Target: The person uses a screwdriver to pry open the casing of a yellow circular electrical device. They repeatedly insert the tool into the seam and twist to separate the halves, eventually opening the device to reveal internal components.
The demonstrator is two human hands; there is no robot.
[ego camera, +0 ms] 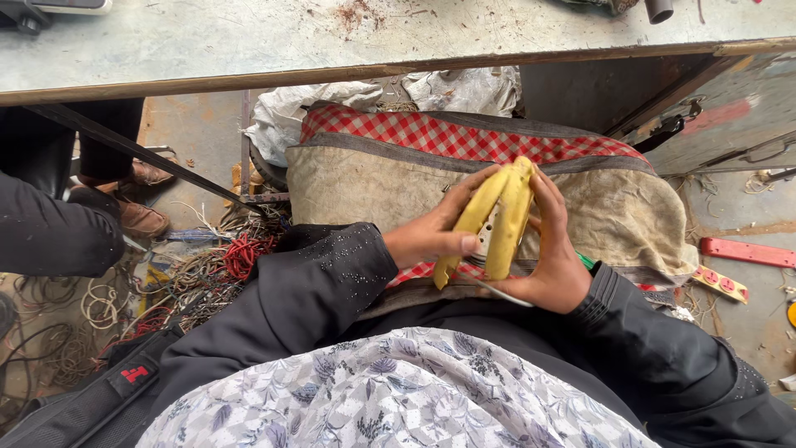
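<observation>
Both the left hand (431,236) and right hand (551,261) clasp a curved yellow plastic casing (502,217) above a checked cloth cushion (398,178).

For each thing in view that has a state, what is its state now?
Yellow casing: held edge-up between both hands, its two halves slightly apart.
Left hand: gripping the casing's left side.
Right hand: gripping its right side.
Cloth: spread over the lap.
Wires: tangled on the floor.

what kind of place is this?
Likely a small repair or scrap workshop. A worn, stained workbench runs across the top, tangled wires lie on the dirty floor, and both hands, left hand and right hand, hold a yellow curved plastic part.
</observation>
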